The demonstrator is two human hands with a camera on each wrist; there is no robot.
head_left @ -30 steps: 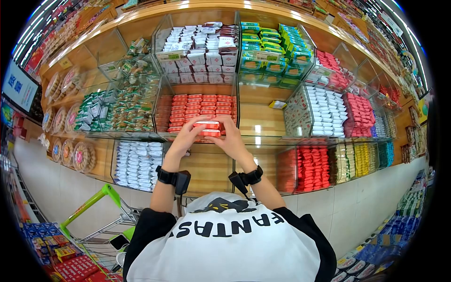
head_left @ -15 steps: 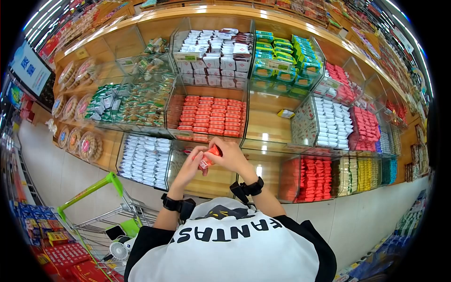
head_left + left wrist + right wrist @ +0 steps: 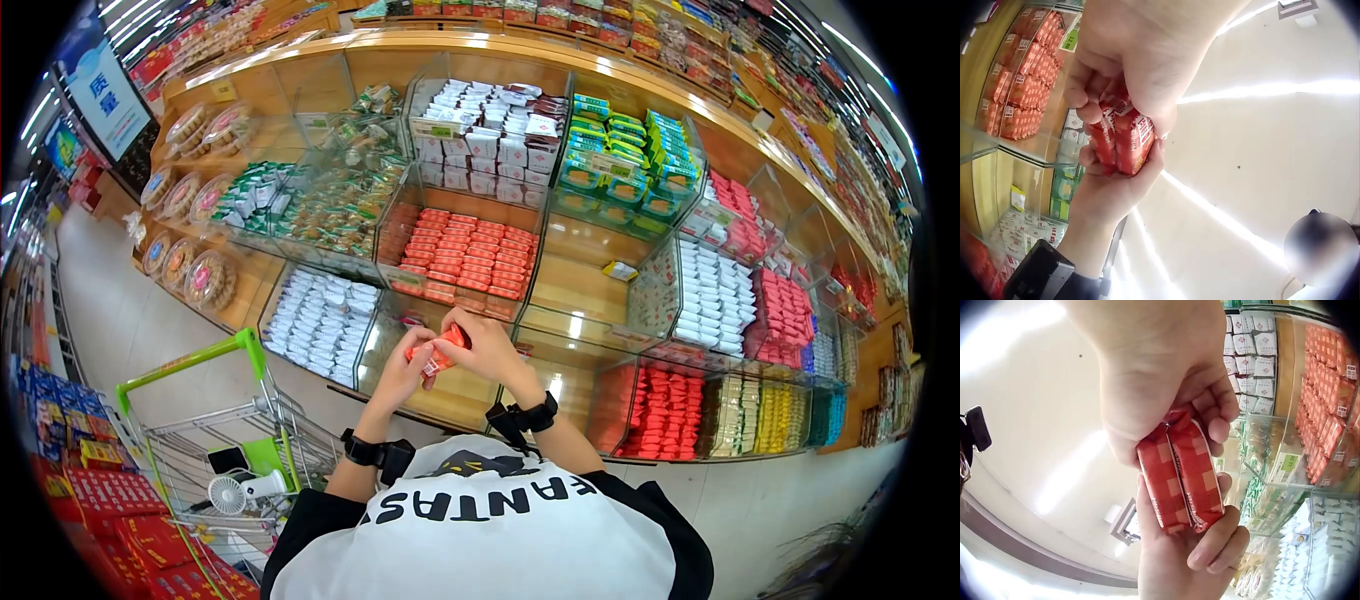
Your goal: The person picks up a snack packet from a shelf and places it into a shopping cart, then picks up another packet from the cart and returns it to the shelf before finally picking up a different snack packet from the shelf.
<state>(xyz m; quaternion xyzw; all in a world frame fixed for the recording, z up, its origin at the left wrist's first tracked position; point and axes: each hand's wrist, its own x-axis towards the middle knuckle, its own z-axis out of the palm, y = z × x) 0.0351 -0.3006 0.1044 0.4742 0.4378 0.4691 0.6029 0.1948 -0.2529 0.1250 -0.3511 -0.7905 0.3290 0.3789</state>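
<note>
Two small red-checked snack packets are held side by side between both hands, in front of the shelf. From the left, my left hand grips one end of them with thumb and curled fingers. My right hand grips the opposite end. In the left wrist view the printed faces of the packets show, their far ends covered by fingers. The right wrist view shows the packets lying lengthwise against each other, a narrow seam between them.
Behind the hands, a clear-walled bin holds rows of similar red packets. White packets fill a lower bin to the left, and bright red ones one to the right. A shopping cart with a small white fan stands at the left.
Both hands have drawn the packets down from in front of the red-packet bin and tilted them. The head view has shifted, showing more of the cart.
</note>
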